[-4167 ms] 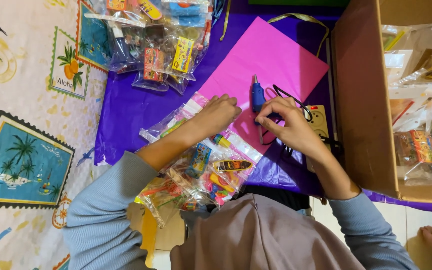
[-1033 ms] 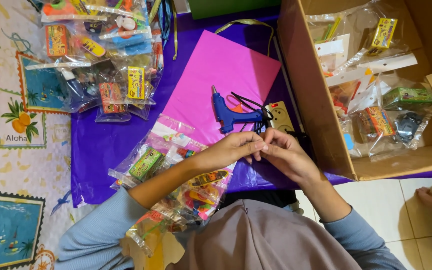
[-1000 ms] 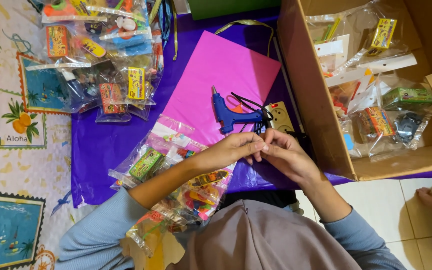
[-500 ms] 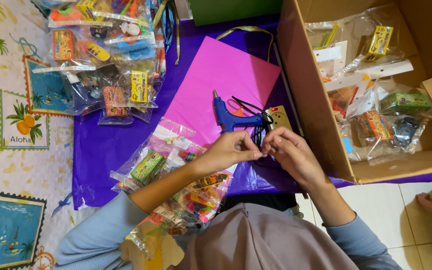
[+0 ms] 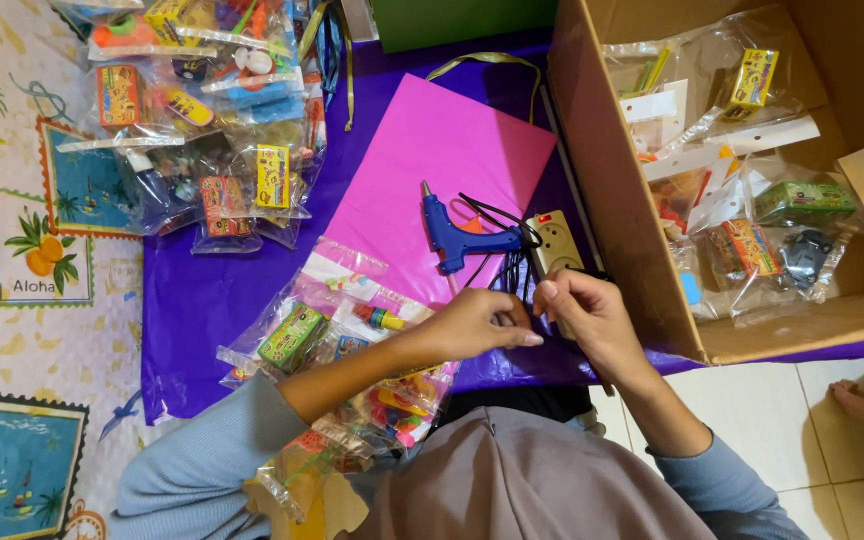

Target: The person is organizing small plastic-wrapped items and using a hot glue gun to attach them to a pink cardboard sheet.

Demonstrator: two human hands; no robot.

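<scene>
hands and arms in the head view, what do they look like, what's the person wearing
Both the left hand and the right hand are bare: no gloves, and no rings or watch that I can make out. Each arm wears a soft grey-blue long sleeve, pushed up to mid-forearm, plain with no markings.

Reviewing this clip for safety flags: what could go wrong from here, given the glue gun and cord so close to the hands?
1. The blue glue gun lies on the pink paper sheet; if it is hot, the paper may scorch or catch drips.
2. Its black cord loops by the left hand and right hand; a snag could drag the gun.
3. The power strip sits amid plastic packets, which could crowd it.
</scene>
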